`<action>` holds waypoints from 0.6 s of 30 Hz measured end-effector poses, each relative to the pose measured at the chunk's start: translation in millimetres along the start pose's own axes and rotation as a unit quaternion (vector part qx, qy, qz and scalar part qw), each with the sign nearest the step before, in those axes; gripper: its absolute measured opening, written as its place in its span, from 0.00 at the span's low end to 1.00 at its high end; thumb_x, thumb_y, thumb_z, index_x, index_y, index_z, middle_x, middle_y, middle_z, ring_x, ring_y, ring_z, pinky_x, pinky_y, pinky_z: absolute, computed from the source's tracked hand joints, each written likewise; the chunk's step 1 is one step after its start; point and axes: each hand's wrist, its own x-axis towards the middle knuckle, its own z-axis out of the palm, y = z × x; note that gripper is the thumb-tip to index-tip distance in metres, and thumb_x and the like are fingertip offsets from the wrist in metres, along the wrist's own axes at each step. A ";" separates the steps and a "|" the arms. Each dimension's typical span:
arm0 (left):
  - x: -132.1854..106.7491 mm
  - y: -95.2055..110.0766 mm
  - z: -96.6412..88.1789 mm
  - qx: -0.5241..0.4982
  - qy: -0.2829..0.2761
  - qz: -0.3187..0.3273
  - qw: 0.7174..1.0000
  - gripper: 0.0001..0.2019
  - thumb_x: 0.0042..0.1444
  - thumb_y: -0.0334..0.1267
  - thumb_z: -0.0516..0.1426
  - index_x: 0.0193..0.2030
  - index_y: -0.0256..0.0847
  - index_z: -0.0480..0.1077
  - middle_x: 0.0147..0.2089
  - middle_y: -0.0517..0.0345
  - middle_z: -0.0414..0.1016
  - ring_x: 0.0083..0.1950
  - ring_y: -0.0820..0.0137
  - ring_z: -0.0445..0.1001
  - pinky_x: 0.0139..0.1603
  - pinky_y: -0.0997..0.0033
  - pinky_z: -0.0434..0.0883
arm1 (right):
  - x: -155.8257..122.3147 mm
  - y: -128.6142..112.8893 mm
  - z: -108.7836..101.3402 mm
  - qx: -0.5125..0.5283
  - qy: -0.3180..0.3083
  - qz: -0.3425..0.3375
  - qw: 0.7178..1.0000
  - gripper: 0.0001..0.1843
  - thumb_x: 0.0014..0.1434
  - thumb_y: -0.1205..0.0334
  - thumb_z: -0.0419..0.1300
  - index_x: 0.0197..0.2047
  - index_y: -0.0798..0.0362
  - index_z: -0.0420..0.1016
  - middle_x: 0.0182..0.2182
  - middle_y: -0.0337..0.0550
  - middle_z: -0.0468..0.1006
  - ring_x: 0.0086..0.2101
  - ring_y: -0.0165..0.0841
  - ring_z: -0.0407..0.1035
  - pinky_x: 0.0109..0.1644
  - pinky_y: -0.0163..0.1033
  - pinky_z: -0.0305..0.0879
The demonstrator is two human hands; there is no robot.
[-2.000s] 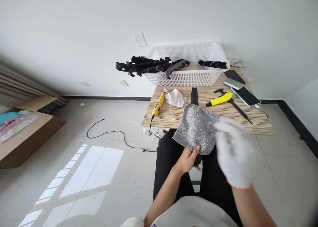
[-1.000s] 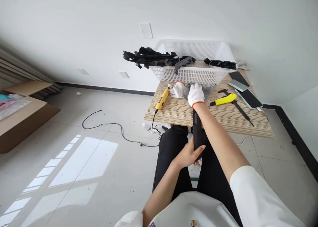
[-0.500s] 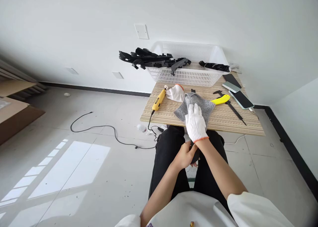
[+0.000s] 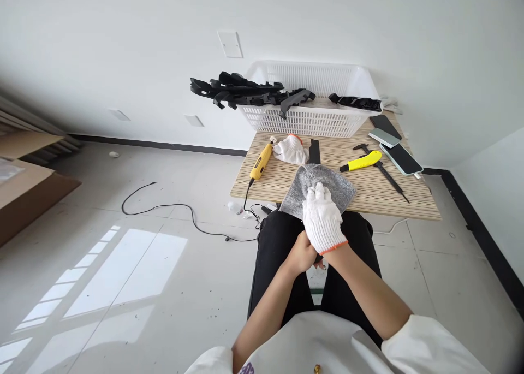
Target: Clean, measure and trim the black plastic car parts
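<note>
My left hand (image 4: 302, 255) is bare and closed low over my lap, on a black strip that is almost wholly hidden. My right hand (image 4: 323, 224), in a white knit glove, lies on top of it with fingers together, gripping a grey cloth (image 4: 323, 184). The cloth drapes from the near table edge down over the strip. Just beyond the cloth, a second black strip (image 4: 314, 151) and a spare white glove (image 4: 291, 149) lie on the wooden table (image 4: 409, 199).
The table also holds a yellow rotary tool (image 4: 261, 164), a yellow utility knife (image 4: 362, 162), a black caliper (image 4: 387, 174) and three phones (image 4: 403, 158). A white basket (image 4: 311, 124) stands behind, with black parts (image 4: 245, 93) across its rim. A cardboard box (image 4: 28, 191) and a cable (image 4: 176, 210) are on the floor.
My right hand reached to the table, took the grey cloth and drew it back to my lap over the strip in my left hand.
</note>
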 end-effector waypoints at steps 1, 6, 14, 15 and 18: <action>0.4 -0.4 0.2 0.004 0.002 0.000 1.000 0.07 0.48 0.31 0.51 0.30 0.35 0.70 0.20 0.58 0.72 0.18 0.69 0.75 0.15 0.77 0.67 | 5.2 -3.1 -1.3 -0.002 0.001 0.005 1.000 0.31 0.71 0.53 0.48 0.71 0.57 0.63 0.67 0.69 0.65 0.58 0.54 0.71 0.47 0.54 0.79; -1.6 4.3 -1.5 -0.010 -0.021 -0.013 1.000 0.09 0.56 0.38 0.54 0.35 0.34 0.71 0.22 0.59 0.71 0.18 0.69 0.75 0.18 0.75 0.70 | 16.5 -6.1 -6.5 -0.030 0.000 0.001 1.000 0.31 0.72 0.61 0.44 0.73 0.63 0.58 0.70 0.69 0.59 0.63 0.52 0.66 0.50 0.51 0.77; -5.7 14.5 -3.7 -0.129 -0.082 -0.032 0.988 0.16 0.55 0.44 0.59 0.45 0.38 0.65 0.25 0.65 0.68 0.20 0.74 0.70 0.17 0.79 0.61 | 15.8 -0.8 -21.8 -0.050 -0.020 -0.014 0.998 0.29 0.72 0.62 0.44 0.72 0.63 0.59 0.70 0.67 0.60 0.60 0.50 0.68 0.47 0.49 0.78; -6.2 14.1 -3.5 -0.140 -0.082 -0.040 0.986 0.15 0.55 0.45 0.59 0.43 0.39 0.65 0.24 0.66 0.67 0.19 0.75 0.68 0.16 0.79 0.58 | 12.1 -1.8 -21.9 -0.055 -0.017 -0.008 0.998 0.29 0.72 0.62 0.44 0.71 0.63 0.61 0.70 0.68 0.61 0.58 0.50 0.70 0.46 0.49 0.78; -9.8 10.6 -2.9 -0.140 -0.083 -0.055 0.985 0.15 0.57 0.50 0.59 0.37 0.40 0.64 0.19 0.68 0.61 0.16 0.77 0.62 0.16 0.79 0.56 | -4.5 -3.4 -20.5 -0.059 -0.007 0.012 0.998 0.28 0.71 0.60 0.45 0.67 0.62 0.69 0.67 0.69 0.65 0.51 0.51 0.75 0.41 0.50 0.78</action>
